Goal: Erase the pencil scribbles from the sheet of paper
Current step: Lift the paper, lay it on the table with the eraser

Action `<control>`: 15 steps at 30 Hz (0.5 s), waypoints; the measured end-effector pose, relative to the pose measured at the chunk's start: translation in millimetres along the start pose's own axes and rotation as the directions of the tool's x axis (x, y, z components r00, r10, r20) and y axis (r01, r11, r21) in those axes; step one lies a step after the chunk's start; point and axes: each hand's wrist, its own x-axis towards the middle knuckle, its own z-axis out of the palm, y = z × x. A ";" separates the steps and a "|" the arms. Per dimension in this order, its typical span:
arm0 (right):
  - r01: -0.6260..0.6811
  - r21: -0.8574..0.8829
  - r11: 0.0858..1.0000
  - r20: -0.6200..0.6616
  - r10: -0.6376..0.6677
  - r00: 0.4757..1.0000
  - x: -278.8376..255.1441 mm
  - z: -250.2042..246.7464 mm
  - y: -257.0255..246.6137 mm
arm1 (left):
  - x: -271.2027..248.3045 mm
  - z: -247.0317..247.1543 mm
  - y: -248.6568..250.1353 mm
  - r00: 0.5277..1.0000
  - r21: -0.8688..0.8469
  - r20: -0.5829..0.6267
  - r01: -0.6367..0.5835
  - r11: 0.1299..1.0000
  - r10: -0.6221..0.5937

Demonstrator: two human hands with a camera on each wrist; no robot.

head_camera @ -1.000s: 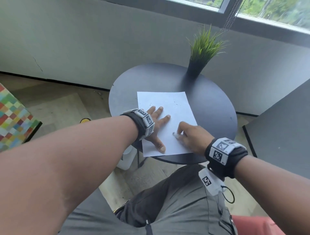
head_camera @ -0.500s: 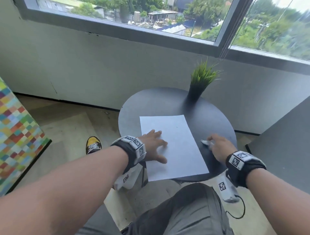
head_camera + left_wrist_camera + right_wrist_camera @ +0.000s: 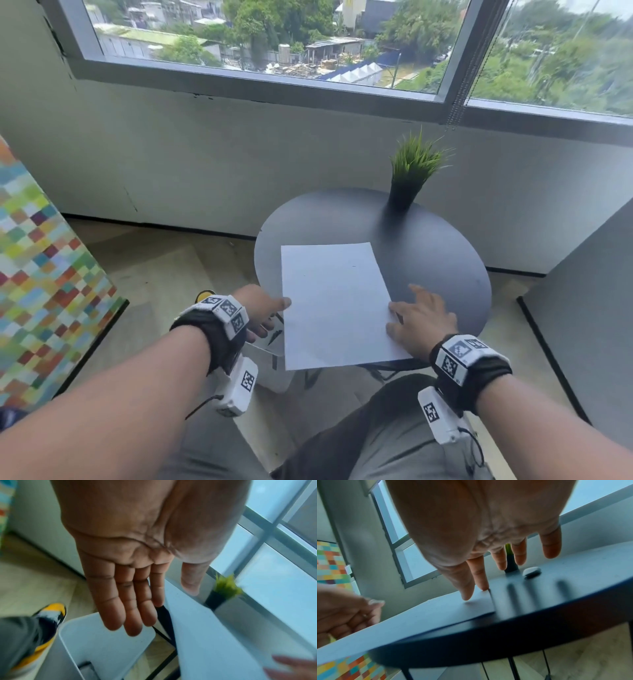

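Observation:
A white sheet of paper (image 3: pixel 332 308) lies on the round black table (image 3: pixel 445 246), its near left part hanging over the rim. Only a tiny dark speck shows on it. My left hand (image 3: pixel 270 315) is at the sheet's left edge with straight fingers, the thumb by the edge and the fingers lower, beside the table. My right hand (image 3: pixel 407 308) is spread open, its thumb and forefinger touching the sheet's right edge (image 3: pixel 436 609). A small white eraser (image 3: pixel 531 572) lies loose on the table beyond my right fingertips. It is hidden in the head view.
A potted grass plant (image 3: pixel 411 178) stands at the table's far side. A white bin (image 3: pixel 102 635) sits under the table on the left, near my yellow shoe (image 3: pixel 51 612). A multicoloured panel (image 3: pixel 41 274) stands left and a grey panel (image 3: pixel 589 308) right.
My right hand left the sheet, laid the eraser on the table and returned to the sheet's right edge. My left hand slid off the sheet to its left edge. My head tilted up.

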 end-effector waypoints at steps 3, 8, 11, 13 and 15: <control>0.061 -0.016 0.998 0.022 -0.060 0.998 -7.1 4.5 -9.3 | -3.4 -3.3 -1.8 0.998 -0.219 0.061 0.024 0.975 -0.011; 0.074 0.001 0.997 0.045 -0.074 0.996 -10.6 7.2 -9.1 | -8.6 -8.2 6.1 1.000 -0.292 0.017 0.001 0.956 0.004; 0.079 -0.027 0.996 0.053 -0.078 0.996 -10.7 6.7 -7.6 | -11.9 -0.8 16.5 0.998 -0.257 -0.022 -0.057 0.965 0.054; 0.085 -0.041 0.996 0.058 -0.082 0.995 -9.3 6.2 -6.8 | -11.1 3.0 24.1 0.986 -0.180 -0.096 -0.155 0.971 0.140; 0.108 -0.016 0.994 0.047 -0.107 0.993 -6.4 0.4 -3.4 | -7.4 0.4 31.1 0.959 -0.117 -0.125 -0.268 0.956 0.253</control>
